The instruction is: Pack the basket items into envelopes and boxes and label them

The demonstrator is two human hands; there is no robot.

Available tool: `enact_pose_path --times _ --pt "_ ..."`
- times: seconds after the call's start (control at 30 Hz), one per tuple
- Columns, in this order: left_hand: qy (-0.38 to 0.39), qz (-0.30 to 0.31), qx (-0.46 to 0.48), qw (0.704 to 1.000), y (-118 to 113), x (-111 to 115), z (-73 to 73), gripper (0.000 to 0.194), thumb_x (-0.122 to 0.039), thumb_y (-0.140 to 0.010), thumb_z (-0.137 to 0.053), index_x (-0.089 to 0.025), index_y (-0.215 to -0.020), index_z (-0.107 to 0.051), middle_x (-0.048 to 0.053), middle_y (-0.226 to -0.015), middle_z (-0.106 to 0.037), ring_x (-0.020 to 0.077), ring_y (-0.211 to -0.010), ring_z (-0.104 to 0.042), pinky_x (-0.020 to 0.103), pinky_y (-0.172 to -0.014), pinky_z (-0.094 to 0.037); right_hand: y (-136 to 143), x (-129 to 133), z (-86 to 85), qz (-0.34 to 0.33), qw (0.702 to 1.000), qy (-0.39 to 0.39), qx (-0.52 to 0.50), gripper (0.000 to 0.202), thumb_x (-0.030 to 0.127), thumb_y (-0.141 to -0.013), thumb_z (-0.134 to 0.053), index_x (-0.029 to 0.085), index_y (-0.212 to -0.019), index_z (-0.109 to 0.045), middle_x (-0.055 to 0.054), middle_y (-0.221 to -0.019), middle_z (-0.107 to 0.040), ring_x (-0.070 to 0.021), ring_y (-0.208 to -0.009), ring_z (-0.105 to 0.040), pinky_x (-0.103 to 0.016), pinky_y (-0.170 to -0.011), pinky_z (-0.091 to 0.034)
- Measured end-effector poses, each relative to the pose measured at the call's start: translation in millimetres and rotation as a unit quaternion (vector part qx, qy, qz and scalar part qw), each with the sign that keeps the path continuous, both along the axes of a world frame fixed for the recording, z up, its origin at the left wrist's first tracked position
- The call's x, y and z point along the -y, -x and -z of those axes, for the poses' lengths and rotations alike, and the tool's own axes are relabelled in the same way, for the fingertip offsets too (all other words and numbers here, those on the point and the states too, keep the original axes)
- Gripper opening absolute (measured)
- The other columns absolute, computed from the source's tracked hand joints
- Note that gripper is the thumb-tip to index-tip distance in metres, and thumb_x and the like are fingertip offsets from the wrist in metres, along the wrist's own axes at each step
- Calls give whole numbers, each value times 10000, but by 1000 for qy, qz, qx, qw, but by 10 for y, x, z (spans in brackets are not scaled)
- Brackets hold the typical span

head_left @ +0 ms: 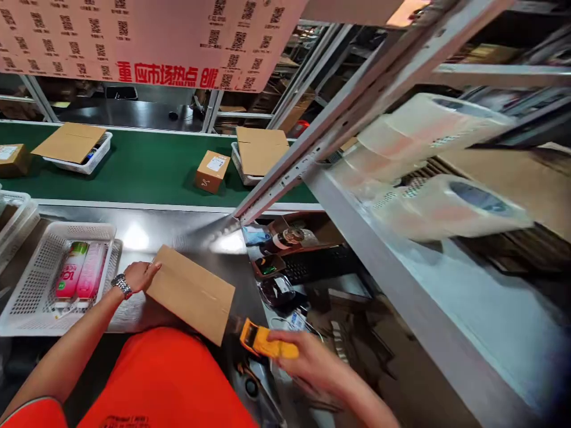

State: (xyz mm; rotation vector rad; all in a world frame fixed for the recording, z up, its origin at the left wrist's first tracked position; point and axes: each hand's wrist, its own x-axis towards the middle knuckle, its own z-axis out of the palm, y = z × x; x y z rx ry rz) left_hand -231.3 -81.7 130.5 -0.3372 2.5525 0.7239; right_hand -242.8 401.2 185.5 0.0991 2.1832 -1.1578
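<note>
My left hand [140,277], wearing a metal watch [122,285], is closed on the far left corner of a brown cardboard box [194,292]. The box rests at an angle on the metal worktop, close to my body. In my right hand [300,355] is an orange tape dispenser [267,343], held just right of the box and apart from it; motion blurs its front end. Left of my left hand, a white plastic basket [33,279] holds two pink bottles [81,270].
Beyond the worktop runs a green conveyor belt [151,163] carrying boxes and baskets. A slanting metal post [307,157] and a shelf with clear tape rolls [450,202] stand to the right. A keyboard [314,263] and small clutter lie below the shelf. A printed sign [165,35] hangs above.
</note>
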Motion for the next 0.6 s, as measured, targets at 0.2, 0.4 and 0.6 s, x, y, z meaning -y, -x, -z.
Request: enact_pose_path --times 0.2,0.4,0.6 --pt "13 -35 -6 999 -45 -3 15 781 -645 -1101 -246 -149 -1046 -848 227 -1124 -846 367 -1068 -784 366 -795 -467 460 844 204 -154 987 -36 -28 529 290 -616 -724 218 -1107 -907 48 -538 -691 -108 -405 -530 -185 -407 -325" --pt "43 -64 -10 997 -125 -22 -6 795 -620 -1116 -212 -146 -1111 -850 241 -1215 -834 370 -1152 -779 367 -864 -500 841 912 249 -227 972 -59 -1 504 234 -606 -721 216 -1072 -911 49 -497 -656 -143 -429 -550 -218 -443 -373" --pt "31 -75 -17 997 -120 25 -36 775 -584 -1115 -219 -134 -1009 -841 261 -1171 -839 368 -1125 -791 366 -854 -521 890 1066 409 -141 955 -233 -120 87 36 -588 -799 112 -619 -769 -48 -537 -669 -195 -606 -670 -309 -634 -446"
